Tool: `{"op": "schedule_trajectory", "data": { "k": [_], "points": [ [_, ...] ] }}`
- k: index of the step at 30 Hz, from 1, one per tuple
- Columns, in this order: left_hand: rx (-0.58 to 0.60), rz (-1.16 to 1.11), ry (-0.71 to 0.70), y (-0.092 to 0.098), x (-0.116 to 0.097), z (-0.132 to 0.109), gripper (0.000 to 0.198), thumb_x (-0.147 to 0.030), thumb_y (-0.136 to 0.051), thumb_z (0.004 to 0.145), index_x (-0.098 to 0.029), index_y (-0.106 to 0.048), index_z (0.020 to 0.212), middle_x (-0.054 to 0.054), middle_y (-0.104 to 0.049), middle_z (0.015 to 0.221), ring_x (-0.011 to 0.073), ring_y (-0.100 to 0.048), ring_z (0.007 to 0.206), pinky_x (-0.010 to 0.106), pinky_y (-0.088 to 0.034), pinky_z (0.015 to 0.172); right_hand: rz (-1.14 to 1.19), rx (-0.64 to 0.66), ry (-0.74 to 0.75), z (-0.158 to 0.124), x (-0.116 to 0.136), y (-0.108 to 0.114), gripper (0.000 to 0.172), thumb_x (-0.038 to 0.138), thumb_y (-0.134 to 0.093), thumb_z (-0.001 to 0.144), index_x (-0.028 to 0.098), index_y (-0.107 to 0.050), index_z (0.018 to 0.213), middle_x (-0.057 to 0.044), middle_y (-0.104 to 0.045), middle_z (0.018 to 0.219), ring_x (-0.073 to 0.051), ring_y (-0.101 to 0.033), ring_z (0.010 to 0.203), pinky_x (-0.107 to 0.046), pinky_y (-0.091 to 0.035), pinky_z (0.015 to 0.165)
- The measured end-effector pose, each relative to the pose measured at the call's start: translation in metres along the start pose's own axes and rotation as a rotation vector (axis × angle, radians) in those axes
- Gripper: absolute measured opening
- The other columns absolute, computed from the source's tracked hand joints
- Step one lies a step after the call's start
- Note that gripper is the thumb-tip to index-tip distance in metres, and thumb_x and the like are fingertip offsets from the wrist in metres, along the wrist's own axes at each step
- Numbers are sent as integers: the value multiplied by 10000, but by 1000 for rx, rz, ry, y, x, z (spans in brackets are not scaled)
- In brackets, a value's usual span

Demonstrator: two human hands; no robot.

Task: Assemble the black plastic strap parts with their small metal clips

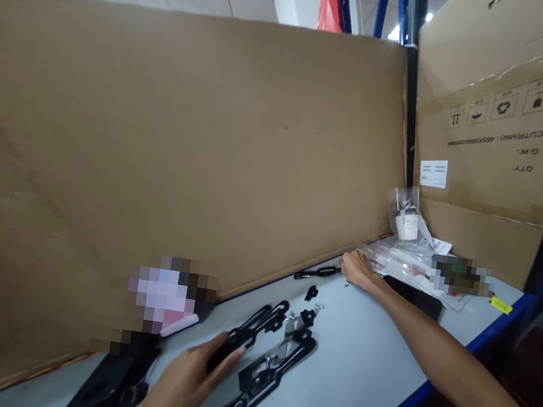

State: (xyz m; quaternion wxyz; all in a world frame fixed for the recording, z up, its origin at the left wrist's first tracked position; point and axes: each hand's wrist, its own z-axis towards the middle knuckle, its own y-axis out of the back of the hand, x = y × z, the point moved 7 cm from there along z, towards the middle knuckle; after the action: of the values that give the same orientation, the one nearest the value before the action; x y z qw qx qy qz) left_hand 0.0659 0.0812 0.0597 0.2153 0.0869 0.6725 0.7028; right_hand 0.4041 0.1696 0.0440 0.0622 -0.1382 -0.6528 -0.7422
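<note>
My left hand (pixel 194 371) is closed around long black handled pieces with looped ends (pixel 260 320), thumb on the near side. Just right of it lies another long black piece with a slotted handle and a flat, shiny middle (pixel 273 369). Small black brackets (pixel 311 293) and thin silvery bits (pixel 319 308) lie on the table near these pieces. Farther back, the fingers of my right hand (pixel 359 270) are curled shut at the end of a slim black piece (pixel 317 272). Whatever is inside those fingers is hidden.
A tall cardboard panel (pixel 185 131) lines the table's back, with a printed carton sheet (pixel 499 128) at right. Clear plastic bags (pixel 398 255), a dark flat object (pixel 412 297) and yellow tape (pixel 500 305) lie right. A black object (pixel 110 376) sits left. The table (pixel 338 374) has a blue edge.
</note>
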Motion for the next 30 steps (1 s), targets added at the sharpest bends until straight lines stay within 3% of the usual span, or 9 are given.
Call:
{"op": "schedule_trajectory", "data": {
  "k": [5,8,11,14,18,22,26,30],
  "points": [
    [152,189,-273,-2,-94,56,563,-604,-298,1005,-215,-595,726,51,-638,647,214,-619,638,288,-303,583,-19,-69,25,-2,-3,20,394,265,-395,1041,141,-756,1137,-204,-730,1166,-278,-687,1121,-317,-494,901],
    [136,207,-432,-15,-139,95,639,-608,-235,1028,-207,-597,687,71,-641,655,213,-602,641,297,-282,604,-41,-116,19,-3,-6,30,430,287,-354,1051,145,-745,1160,-206,-728,1171,-276,-686,1124,-311,-493,902],
    [97,215,-519,-29,-163,130,642,-567,-220,1045,-200,-630,716,92,-671,707,225,-616,679,309,-322,642,-58,-137,13,-5,-8,35,436,303,-346,1056,154,-744,1152,-201,-735,1154,-266,-694,1111,-298,-495,898],
    [9,260,-560,-35,-173,156,591,-512,-258,1058,-188,-676,796,93,-694,764,237,-644,720,311,-395,691,-66,-126,9,-6,-6,34,421,279,-357,1050,141,-745,1141,-217,-731,1152,-271,-696,1110,-302,-498,901],
    [-90,254,-573,-24,-171,163,573,-389,-194,1075,-162,-700,928,66,-690,933,225,-679,886,307,-473,791,-54,-41,22,-7,-7,34,347,232,-449,1001,104,-740,1142,-256,-704,1195,-302,-680,1141,-323,-508,894],
    [-171,214,-512,-4,-144,145,506,-311,-172,1075,-175,-656,1131,75,-659,1129,239,-634,1110,353,-484,955,11,199,93,-10,-11,25,259,165,-607,861,183,-771,1061,-125,-780,1006,-221,-745,905,-252,-538,752],
    [-154,150,-429,-5,-95,108,443,-416,-386,1039,-133,-597,1307,159,-629,1273,297,-608,1189,454,-482,1047,61,387,121,-15,-13,12,280,162,-695,763,218,-767,1028,-17,-768,797,-154,-710,664,-206,-527,604],
    [-93,53,-369,-25,-54,46,596,-515,-405,1023,-206,-413,1533,156,-471,1536,313,-455,1408,515,-389,1168,15,396,114,-16,-8,7,216,150,-659,775,137,-771,959,-94,-773,829,-198,-719,673,-244,-532,606]
  ]
}}
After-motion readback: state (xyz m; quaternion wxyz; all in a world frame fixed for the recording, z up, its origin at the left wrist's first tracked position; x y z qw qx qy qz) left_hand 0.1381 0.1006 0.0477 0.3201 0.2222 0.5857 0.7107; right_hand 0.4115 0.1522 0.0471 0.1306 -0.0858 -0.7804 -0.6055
